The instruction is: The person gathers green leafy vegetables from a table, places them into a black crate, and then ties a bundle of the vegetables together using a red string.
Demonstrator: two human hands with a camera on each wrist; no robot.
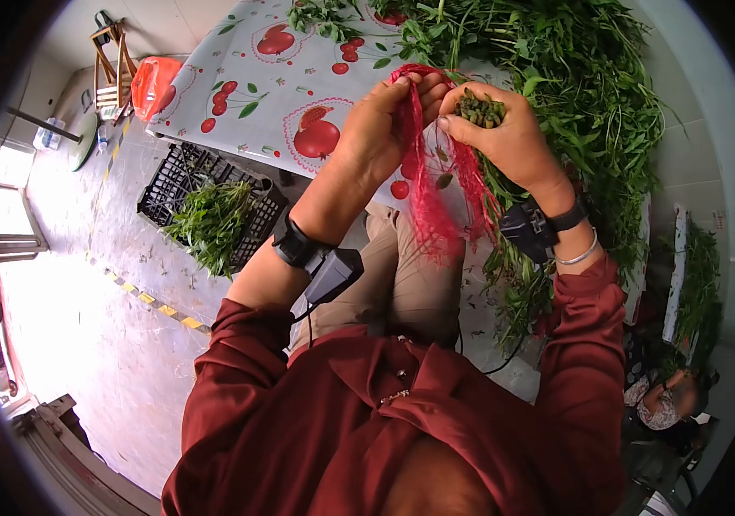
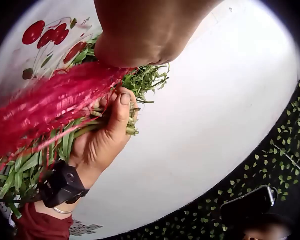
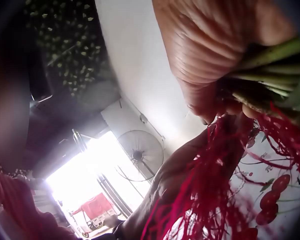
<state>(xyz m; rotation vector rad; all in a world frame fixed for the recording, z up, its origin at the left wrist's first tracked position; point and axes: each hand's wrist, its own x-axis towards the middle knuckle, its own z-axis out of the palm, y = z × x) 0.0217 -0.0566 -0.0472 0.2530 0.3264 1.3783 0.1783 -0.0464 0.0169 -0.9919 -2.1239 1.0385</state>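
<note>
My left hand (image 1: 376, 125) pinches a hank of pinkish-red plastic string (image 1: 423, 202) near its top, over the table's near edge. The loose strands hang toward the lap. My right hand (image 1: 518, 142) grips a bunch of leafy green stems (image 1: 481, 110), its cut ends poking up between thumb and fingers. Some red strands run beside that hand, and the bunch's leaves hang below it. In the left wrist view the right thumb lies across the stems (image 2: 92, 122). In the right wrist view the string (image 3: 205, 185) hangs close under the right hand (image 3: 205, 60).
A big heap of greens (image 1: 557, 77) covers the right side of the table (image 1: 256, 82) with its fruit-print cloth. Left of my legs, a black crate (image 1: 165, 185) holds more greens (image 1: 213, 219). A red plastic bag (image 1: 153, 84) and wooden stool (image 1: 110, 73) stand farther left.
</note>
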